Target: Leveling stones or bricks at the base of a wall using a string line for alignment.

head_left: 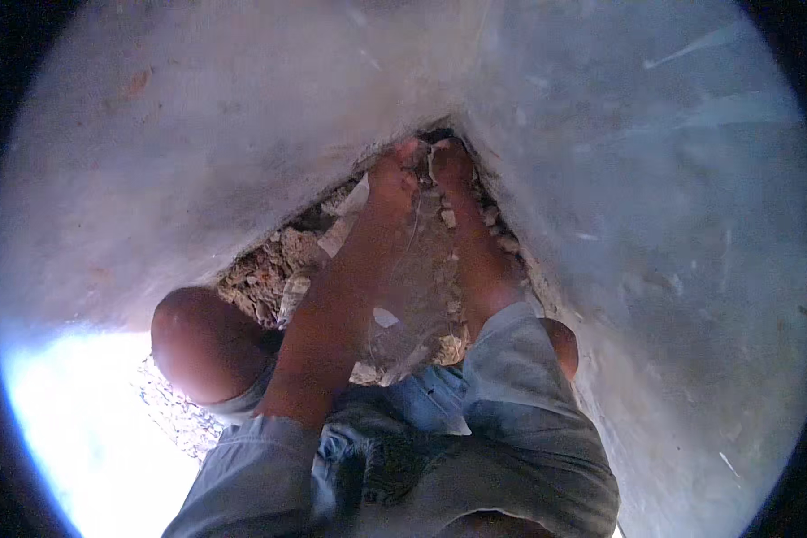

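Both arms stretch forward between my knees into the corner where two walls meet. My left hand [396,172] is low against the left wall, its fingers curled in. Close beside it, my right hand [452,163] is bent inward next to the right wall, also curled. Whatever the fingers hold is too small and blurred to make out. Between the hands there is a small pale edge [431,165] of something, and a dark gap [437,135] lies just beyond them at the foot of the corner. A thin pale strand [415,224] runs down from near my left hand.
The smooth grey left wall [197,134] and right wall [655,197] close in on both sides. Broken earth and rubble [264,269] cover the ground, with a crumpled clear plastic piece [294,291] and a white scrap [386,317]. My left knee [208,345] is near the left wall.
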Available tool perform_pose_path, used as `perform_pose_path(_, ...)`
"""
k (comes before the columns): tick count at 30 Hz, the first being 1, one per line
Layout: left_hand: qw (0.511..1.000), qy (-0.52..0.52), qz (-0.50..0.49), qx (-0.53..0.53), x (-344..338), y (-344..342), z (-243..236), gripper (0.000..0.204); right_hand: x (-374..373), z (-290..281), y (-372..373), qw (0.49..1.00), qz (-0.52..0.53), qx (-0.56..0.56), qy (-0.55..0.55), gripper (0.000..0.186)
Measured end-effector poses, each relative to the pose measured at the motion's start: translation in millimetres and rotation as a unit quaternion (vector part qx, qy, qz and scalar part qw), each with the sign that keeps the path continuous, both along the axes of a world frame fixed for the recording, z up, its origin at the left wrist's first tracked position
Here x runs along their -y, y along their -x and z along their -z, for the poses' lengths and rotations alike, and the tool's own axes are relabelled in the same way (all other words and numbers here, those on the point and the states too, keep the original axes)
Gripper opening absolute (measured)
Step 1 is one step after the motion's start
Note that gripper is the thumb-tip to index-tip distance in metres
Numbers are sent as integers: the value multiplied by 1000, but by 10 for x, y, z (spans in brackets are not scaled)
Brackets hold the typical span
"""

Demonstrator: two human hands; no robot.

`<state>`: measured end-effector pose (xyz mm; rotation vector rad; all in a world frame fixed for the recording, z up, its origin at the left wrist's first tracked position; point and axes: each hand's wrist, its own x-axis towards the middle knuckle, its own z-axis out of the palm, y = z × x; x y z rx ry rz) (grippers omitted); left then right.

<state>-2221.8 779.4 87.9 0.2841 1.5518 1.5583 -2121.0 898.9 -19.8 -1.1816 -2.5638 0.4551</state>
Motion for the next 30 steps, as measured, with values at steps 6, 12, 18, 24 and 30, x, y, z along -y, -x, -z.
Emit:
perform_pose_path(6, 971, 21, 6, -238, 69, 256, 401, 28, 537, -378, 225, 987, 74, -117, 83, 22)
perform_pose_path(12, 949, -124, 47, -286, -104, 173, 309, 30, 648, -999, 206, 990, 29, -44, 129, 30)
perform_pose_path(18, 866, -110, 143, -467, -353, -23, 250, 18, 243, -430, -302, 998, -16, -63, -21, 30)
perform_pose_path(24, 879, -12, 158, -450, 94, 132, 509, 28, 537, -1079, -51, 985, 36, -61, 157, 32)
perform_pose_path(30, 848, 116, 108, -505, 412, -381, 752, 38, 218, -204, -266, 990, -4, -64, 125, 30)
